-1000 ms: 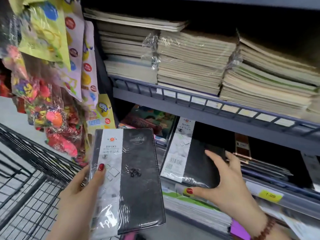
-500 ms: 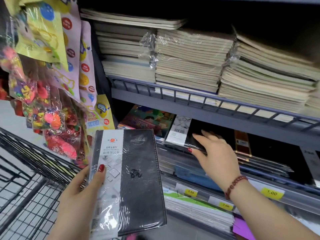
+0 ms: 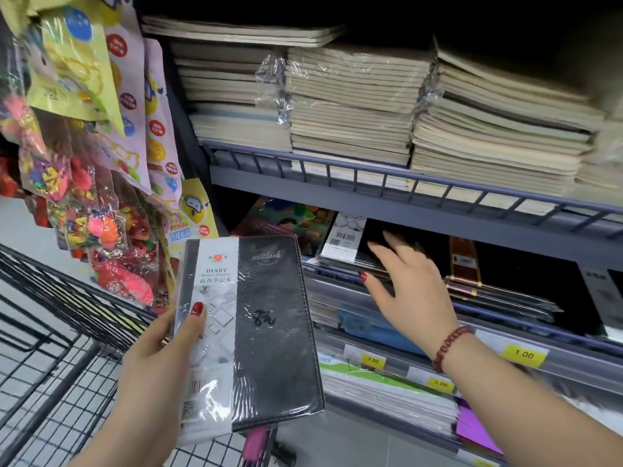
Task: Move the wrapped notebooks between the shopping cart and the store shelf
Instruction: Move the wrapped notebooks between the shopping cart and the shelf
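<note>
My left hand (image 3: 158, 358) grips a wrapped notebook (image 3: 249, 332) over the shopping cart (image 3: 50, 332) | right hand (image 3: 404, 291) spread, holding nothing, at the shelved notebook (image 3: 347, 241) ahead | one on store shelf (image 3: 337, 197), mine pending, I reckon

Red-polished nails (image 3: 197, 308), dark red bead bracelet (image 3: 450, 347) on right wrist

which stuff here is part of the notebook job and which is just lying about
Job: held wrapped notebook, left hand, shelved wrapped notebook, right hand, shopping cart, store shelf.
Lying about: hanging toy packs, beige notebook stacks, price tags.
</note>
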